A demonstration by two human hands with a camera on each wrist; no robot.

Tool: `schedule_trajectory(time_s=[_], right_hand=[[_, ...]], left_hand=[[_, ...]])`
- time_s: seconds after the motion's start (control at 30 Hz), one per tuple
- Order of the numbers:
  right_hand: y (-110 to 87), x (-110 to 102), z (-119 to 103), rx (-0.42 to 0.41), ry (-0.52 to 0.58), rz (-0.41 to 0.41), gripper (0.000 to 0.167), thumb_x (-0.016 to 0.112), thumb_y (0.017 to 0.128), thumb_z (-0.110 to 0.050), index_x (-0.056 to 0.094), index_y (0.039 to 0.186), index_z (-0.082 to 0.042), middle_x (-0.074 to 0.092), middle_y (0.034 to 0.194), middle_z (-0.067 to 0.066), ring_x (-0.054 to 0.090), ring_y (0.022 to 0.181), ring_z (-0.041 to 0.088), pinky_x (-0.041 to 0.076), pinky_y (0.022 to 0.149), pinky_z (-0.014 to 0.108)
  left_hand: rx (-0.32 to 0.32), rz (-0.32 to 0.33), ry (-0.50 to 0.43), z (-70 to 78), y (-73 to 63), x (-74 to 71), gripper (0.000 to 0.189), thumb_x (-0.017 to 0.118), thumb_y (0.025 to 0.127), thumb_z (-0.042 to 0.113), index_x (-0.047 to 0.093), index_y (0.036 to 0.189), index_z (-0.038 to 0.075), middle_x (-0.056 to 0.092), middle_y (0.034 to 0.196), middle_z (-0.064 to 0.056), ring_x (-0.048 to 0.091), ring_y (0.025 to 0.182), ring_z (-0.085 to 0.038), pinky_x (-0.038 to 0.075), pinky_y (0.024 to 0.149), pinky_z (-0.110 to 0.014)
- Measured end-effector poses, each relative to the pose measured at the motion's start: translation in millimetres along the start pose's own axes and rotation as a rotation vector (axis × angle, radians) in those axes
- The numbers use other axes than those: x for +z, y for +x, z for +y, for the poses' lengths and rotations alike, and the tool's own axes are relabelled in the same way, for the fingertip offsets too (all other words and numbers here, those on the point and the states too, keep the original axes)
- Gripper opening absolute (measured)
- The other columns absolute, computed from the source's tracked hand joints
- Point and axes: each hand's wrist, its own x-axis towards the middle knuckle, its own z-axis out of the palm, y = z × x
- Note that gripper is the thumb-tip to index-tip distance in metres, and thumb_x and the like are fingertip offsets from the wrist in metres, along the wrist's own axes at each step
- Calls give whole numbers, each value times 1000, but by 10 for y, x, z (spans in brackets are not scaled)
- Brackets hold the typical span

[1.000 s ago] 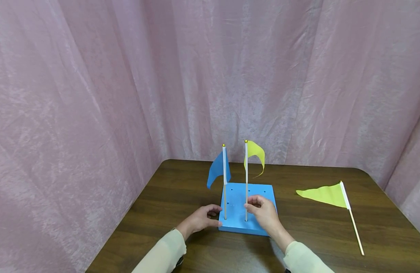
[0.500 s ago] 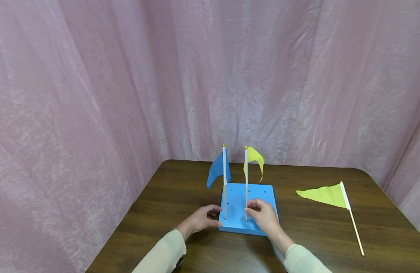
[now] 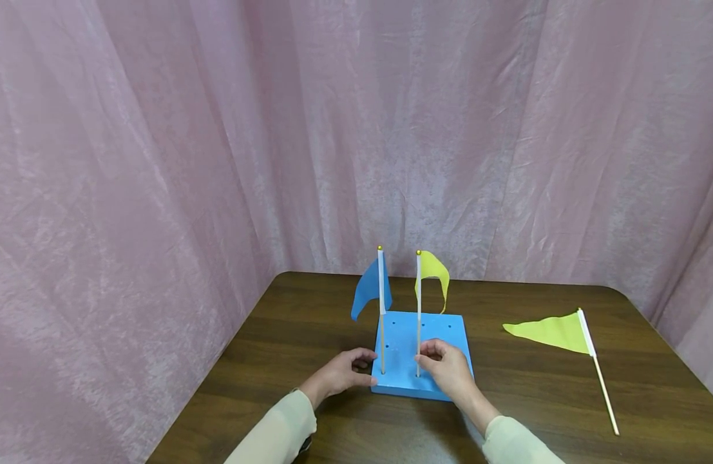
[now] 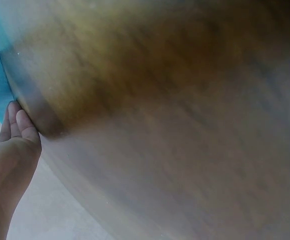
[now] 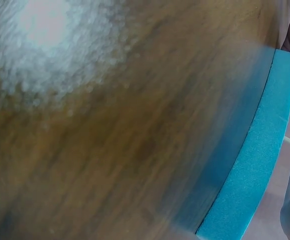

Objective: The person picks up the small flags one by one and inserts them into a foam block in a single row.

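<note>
A light blue board (image 3: 402, 336) with small holes lies on the table. At its front left, a blue flag (image 3: 368, 287) stands upright in a hole. My right hand (image 3: 449, 370) pinches the wooden stick of a yellow flag (image 3: 434, 265) low down, just above the board; the stick's lower end is at a front hole, and the pole is upright. My left hand (image 3: 340, 374) rests against the board's left edge, thumb near the front corner and fingers relaxed. In the left wrist view, the fingertips (image 4: 22, 120) lie beside the blue edge.
A second yellow flag (image 3: 553, 333) lies flat on the right side of the brown wooden table (image 3: 263, 361), its stick pointing toward the front. Pink curtains (image 3: 391, 129) hang behind the table and to its left.
The upright yellow flag has moved down a little, with my right hand on its stick, then tilted very slightly right. My left hand and the blue flag have stayed in place.
</note>
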Motion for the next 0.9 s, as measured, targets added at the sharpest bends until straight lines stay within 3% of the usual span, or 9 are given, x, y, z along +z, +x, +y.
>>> schedule_trajectory(time_s=[0.9], right_hand=[[32, -4, -16, 37, -7, 13, 13, 73, 89, -5, 72, 100, 1, 66, 86, 3, 59, 82, 17, 49, 68, 27]], left_hand=[[5, -1, 1, 4, 9, 3, 49, 82, 84, 20, 62, 128, 15, 58, 127, -3, 52, 115, -27, 45, 98, -49]])
